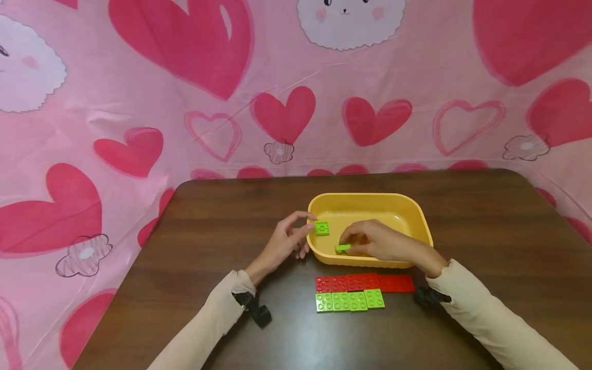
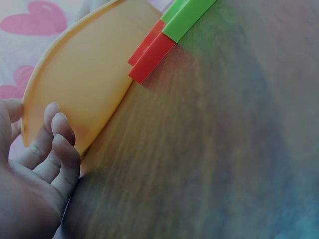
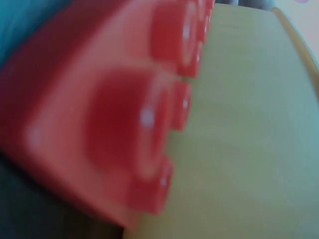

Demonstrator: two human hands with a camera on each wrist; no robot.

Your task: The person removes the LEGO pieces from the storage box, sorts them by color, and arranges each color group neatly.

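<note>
A yellow plastic basin (image 1: 370, 261) stands on the table. Over its left rim reach the index finger and thumb of my left hand (image 1: 282, 242), while the other fingers curl against the outer wall, as the left wrist view shows. Inside the basin, near its front wall, my right hand (image 1: 381, 240) pinches a green toy brick (image 1: 343, 248) between thumb and fingers. Another green brick (image 1: 321, 228) lies by the basin's left end. In front of the basin run a row of red bricks (image 1: 395, 283) and a shorter row of green bricks (image 1: 341, 302), studs up.
Under everything is a dark wooden table (image 1: 222, 216). A pink cloth with hearts (image 1: 287, 61) hangs behind it. Each wrist wears a black strap with a small camera. Close-up studs of a red brick (image 3: 60, 124) fill much of the right wrist view.
</note>
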